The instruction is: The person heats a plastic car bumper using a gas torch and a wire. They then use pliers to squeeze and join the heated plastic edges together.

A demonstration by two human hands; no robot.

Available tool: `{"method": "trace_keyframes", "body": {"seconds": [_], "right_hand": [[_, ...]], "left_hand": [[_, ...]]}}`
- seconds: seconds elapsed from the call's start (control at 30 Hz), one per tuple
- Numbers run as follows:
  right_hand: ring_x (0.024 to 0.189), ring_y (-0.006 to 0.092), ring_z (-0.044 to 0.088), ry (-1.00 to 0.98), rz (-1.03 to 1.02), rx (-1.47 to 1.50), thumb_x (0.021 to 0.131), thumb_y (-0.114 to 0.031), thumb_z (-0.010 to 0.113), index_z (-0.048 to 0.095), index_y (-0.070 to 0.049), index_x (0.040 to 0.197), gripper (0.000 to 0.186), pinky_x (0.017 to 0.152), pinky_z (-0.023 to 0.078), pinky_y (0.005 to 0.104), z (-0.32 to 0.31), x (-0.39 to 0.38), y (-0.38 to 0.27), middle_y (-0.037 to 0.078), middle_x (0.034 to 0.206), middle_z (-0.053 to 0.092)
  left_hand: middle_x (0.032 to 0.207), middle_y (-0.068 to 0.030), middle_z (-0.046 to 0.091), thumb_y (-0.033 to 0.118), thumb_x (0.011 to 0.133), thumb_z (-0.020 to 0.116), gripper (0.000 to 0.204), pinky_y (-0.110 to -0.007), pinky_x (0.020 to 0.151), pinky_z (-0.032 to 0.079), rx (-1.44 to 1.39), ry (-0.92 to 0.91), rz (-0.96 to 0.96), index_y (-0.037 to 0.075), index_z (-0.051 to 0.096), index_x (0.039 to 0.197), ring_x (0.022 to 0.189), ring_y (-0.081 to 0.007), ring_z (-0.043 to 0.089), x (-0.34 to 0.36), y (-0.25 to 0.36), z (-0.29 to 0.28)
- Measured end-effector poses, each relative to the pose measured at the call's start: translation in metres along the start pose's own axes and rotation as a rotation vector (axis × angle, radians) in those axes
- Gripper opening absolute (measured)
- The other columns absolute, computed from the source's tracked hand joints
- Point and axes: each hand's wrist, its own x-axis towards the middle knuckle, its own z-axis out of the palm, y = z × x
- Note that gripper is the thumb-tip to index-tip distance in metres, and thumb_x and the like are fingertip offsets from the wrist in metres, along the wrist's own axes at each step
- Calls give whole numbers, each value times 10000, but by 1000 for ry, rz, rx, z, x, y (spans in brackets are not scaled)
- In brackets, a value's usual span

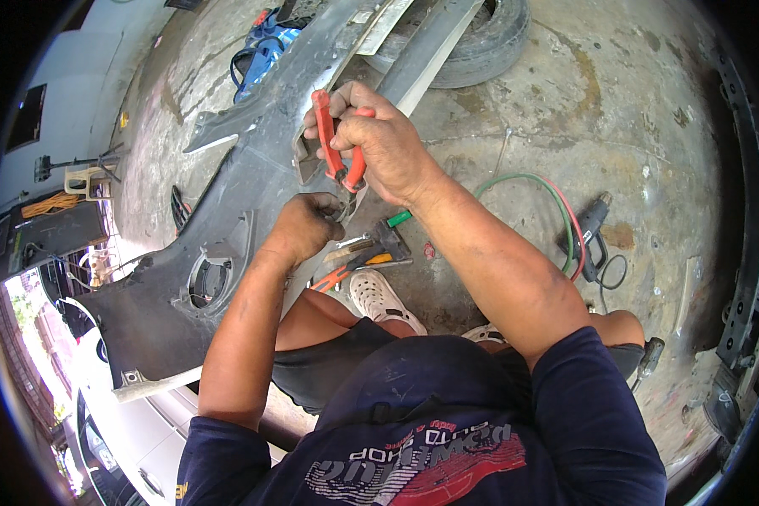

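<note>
My right hand (390, 153) is wrapped around the red handles of a pair of pliers (329, 139), which are spread apart. The jaws point down toward my left hand (302, 226). My left fingers are closed beside the jaw tips, at the edge of a large dark car bumper cover (257, 173). What those fingers pinch is hidden. The bumper lies slanting across the floor to my left, with a round opening (207, 280) near its lower end.
Below my hands lie a hammer-like tool (358, 251) and an orange-and-black hand tool (337, 274). A heat-gun-like power tool (594, 232) lies right, by green and red hoses (569, 211). A tyre (489, 59) and a blue bag (266, 55) are farther off; a white car (135, 430) stands lower left.
</note>
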Motion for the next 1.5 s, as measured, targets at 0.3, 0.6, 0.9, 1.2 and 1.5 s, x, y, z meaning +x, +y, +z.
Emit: {"method": "trace_keyframes", "body": {"seconds": [0.3, 0.6, 0.9, 1.2, 1.5], "right_hand": [[1195, 296, 651, 4, -21, 19, 794, -18, 559, 557, 4, 1129, 336, 1086, 513, 444, 0, -3, 1, 206, 1243, 632], [1035, 229, 637, -8, -30, -34, 769, -48, 590, 589, -14, 1021, 254, 837, 545, 365, 6, -2, 6, 155, 1125, 659], [1043, 249, 668, -38, -9, -12, 797, -30, 587, 555, -23, 1101, 306, 907, 578, 408, 5, 3, 6, 149, 1115, 638], [825, 130, 615, -82, 103, -57, 943, -139, 645, 607, -62, 1045, 134, 737, 535, 318, 13, 18, 10, 23, 914, 620], [706, 132, 551, 79, -47, -382, 995, -317, 698, 679, -27, 936, 297, 643, 473, 332, 33, 26, 19, 31, 768, 624]], "left_hand": [[949, -159, 777, 84, 744, 825, 353, -383, 888, 548, 100, 12, -15, -14, 774, 1080, 877, -246, 714, -4, 6, 1], [913, -214, 765, 104, 753, 801, 291, -419, 872, 542, 158, -24, 55, -30, 764, 1008, 855, -308, 724, -1, 3, -1], [941, -227, 770, 106, 767, 796, 295, -422, 898, 538, 167, -25, 50, -44, 760, 1019, 882, -318, 725, -4, 8, -3], [960, -245, 770, 100, 758, 778, 323, -428, 919, 533, 212, -29, 48, -60, 757, 1038, 895, -325, 724, 2, 4, 1], [1025, -228, 779, 93, 757, 797, 388, -417, 952, 523, 152, -3, 29, -77, 750, 1103, 968, -294, 725, 3, -1, 5]]}}
